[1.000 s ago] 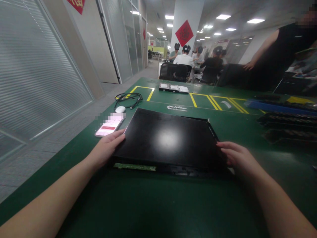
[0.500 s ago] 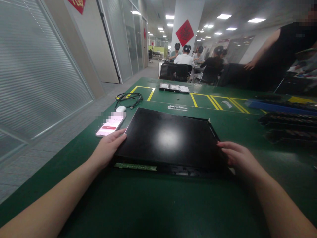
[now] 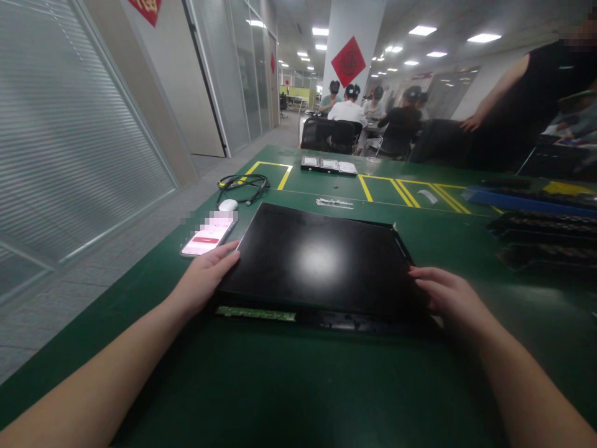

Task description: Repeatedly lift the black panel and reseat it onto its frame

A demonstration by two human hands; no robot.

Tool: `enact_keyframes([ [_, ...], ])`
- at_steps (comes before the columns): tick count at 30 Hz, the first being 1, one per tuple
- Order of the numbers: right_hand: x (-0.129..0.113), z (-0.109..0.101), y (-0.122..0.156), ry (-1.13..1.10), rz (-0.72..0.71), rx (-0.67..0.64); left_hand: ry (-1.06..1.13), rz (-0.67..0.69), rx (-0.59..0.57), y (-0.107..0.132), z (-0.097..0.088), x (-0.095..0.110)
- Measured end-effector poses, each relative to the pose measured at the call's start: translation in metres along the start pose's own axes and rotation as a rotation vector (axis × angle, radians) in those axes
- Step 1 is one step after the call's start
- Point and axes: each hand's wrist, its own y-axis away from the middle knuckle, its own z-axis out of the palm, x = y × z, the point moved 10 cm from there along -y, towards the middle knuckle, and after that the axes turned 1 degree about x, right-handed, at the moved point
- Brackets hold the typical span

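A flat black display panel (image 3: 280, 261) lies in front of me on the green table (image 3: 289, 386), its glossy face up and reflecting a bright spot. Along its near edge a green circuit board strip (image 3: 256, 313) shows beside a dark frame edge. My left hand (image 3: 208, 270) grips the panel's left edge, thumb on top and fingers at the side. On the opposite edge, my right hand (image 3: 450, 295) holds on with its fingertips; its lower fingers are partly hidden in shadow. Just beyond my left hand rests a phone (image 3: 208, 235) with a lit screen.
Behind the phone sit a white mouse (image 3: 228, 205) and a coiled black cable (image 3: 242, 183). Several drives (image 3: 329, 165) lie farther back near yellow tape lines. Dark stacked parts (image 3: 541, 233) and a blue tray (image 3: 527, 200) occupy the right. A person (image 3: 522, 106) stands at the back right.
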Motion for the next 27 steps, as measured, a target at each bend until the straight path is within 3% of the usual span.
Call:
enact_keyframes([
  [9, -0.012, 0.002, 0.007, 0.164, 0.012, 0.030, -0.079, 0.019, 0.040, 0.001, -0.004, 0.006],
  [20, -0.011, 0.001, 0.007, 0.153, -0.002, 0.034, -0.003, 0.017, -0.038, -0.002, -0.005, -0.002],
  [23, -0.011, 0.002, 0.007, 0.149, -0.011, 0.032, -0.014, 0.068, -0.043, -0.005, -0.006, -0.001],
  [27, -0.014, 0.002, 0.010, 0.155, -0.018, 0.031, -0.145, 0.234, 0.021, -0.011, -0.017, 0.007],
])
